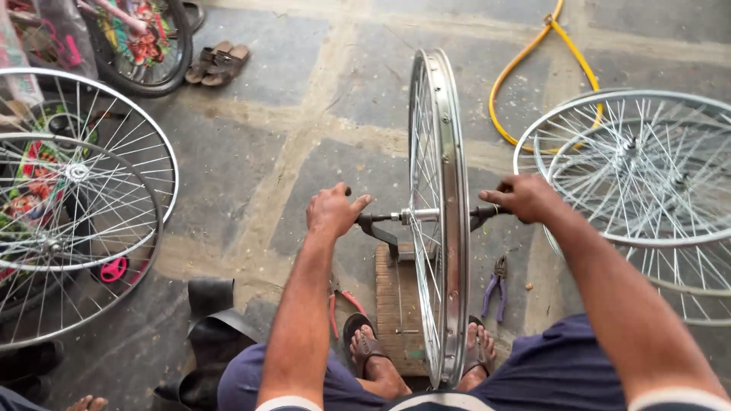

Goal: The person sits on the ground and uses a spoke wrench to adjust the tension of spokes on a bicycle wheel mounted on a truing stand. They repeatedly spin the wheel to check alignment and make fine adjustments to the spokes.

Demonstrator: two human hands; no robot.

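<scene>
Two hands on the axle of an upright wheel

Two bare hands hold a silver spoked bicycle wheel (439, 213) upright over the stone floor (251, 160), edge-on to the camera, between the person's sandalled feet. The left hand (333, 211) is clenched round a dark tool (375, 222) at the left end of the axle (420, 215); the right hand (524, 197) grips a dark handle (480, 216) at the other end. The wheel's lower rim sits above a small wooden block (396, 301).

As a judgement, the risk lies in balance: the rim stands on its narrow edge, so an uneven pull from either hand could tip it sideways toward the purple-handled pliers (496, 286) or onto a foot. A tool slipping off the axle could also jerk knuckles into the spokes.

The wheel looks bright and clean, with a chromed rim, thin straight spokes and no tyre fitted. More bare wheels lie near the floor's right edge (647, 167) and left edge (76, 205)
</scene>
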